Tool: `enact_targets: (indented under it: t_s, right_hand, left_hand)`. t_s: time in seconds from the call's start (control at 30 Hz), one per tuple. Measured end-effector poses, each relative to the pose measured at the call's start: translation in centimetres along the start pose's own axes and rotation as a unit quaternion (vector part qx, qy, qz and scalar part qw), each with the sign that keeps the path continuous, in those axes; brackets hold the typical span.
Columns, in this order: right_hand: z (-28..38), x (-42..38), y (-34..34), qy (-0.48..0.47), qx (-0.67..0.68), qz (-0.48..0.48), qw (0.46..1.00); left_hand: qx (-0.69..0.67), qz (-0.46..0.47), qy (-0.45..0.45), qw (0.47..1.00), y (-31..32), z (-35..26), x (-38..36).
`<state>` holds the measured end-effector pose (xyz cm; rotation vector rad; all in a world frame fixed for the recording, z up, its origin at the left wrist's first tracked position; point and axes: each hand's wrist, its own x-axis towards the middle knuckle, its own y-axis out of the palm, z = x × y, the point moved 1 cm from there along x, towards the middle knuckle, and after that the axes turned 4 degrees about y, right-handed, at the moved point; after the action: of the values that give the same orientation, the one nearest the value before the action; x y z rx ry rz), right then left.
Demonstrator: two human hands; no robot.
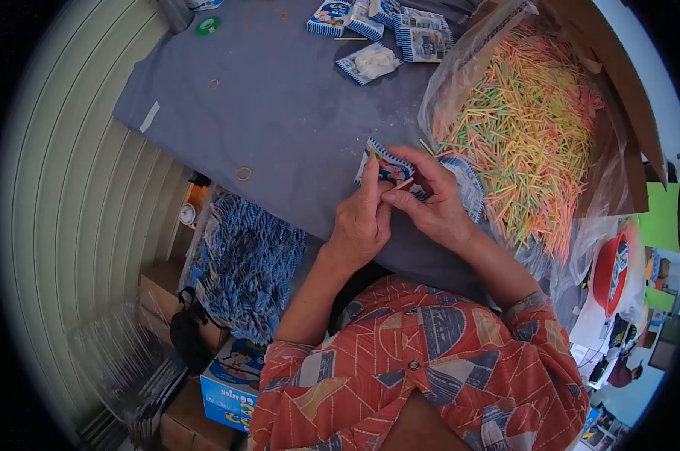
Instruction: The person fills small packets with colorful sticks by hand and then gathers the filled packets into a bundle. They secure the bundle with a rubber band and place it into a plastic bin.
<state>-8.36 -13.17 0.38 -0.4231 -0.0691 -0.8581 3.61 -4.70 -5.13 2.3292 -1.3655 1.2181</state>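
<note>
Just above the table's near edge, a small printed snack packet with blue-and-white striped ends is held between both hands. My left hand is closed on its left side, the thumb lying up along its face. Around the right side curl the fingers of my right hand, closed with the thumb bent inward. A short pale pink stick shows where the thumbs meet, but I cannot tell which hand grips it. Beside my right hand lies another blue-striped packet, partly hidden by the hand.
A box lined with clear plastic holds a heap of thin coloured sticks at right. Several packets lie at the back, near an open-looking one with white contents. At left below, a bin holds blue-striped packets. Rubber bands dot the grey cloth.
</note>
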Motion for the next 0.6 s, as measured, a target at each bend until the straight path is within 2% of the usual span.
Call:
enact_targets:
  t_s: [0.07, 0.17, 0.27, 0.33, 0.4, 0.53, 0.6]
  right_hand:
    - [-0.6, -0.3, -0.3, 0.016, 0.013, 0.009, 1.000]
    - [-1.1, -0.1, -1.0, -0.023, -0.029, 0.044, 0.998]
    - [-1.5, -0.2, -1.5, 0.011, -0.008, 0.047, 0.999]
    - [-2.0, -0.5, -1.7, 0.072, 0.017, 0.045, 0.996]
    - [-2.3, -0.5, -2.2, 0.067, 0.013, 0.058, 0.996]
    - [-2.0, -0.1, -2.5, 0.023, -0.001, 0.096, 0.995]
    - [-1.2, 0.3, -2.3, 0.006, -0.025, 0.094, 0.995]
  left_hand:
    - [0.005, 0.010, 0.001, 1.000, 0.1, 0.2, -0.1]
    - [-0.016, 0.020, -0.019, 0.999, 0.1, 0.0, 0.3]
    - [-0.028, 0.030, -0.046, 0.998, -0.5, -0.3, 0.7]
    - [-0.017, 0.040, -0.050, 0.998, -1.7, -0.3, 1.0]
    - [0.067, 0.040, -0.131, 0.988, -3.5, -0.1, 1.2]
    - [0.122, 0.060, -0.076, 0.988, -3.9, 1.3, 2.6]
    - [-0.010, 0.139, -0.063, 0.988, -3.4, 1.7, 2.9]
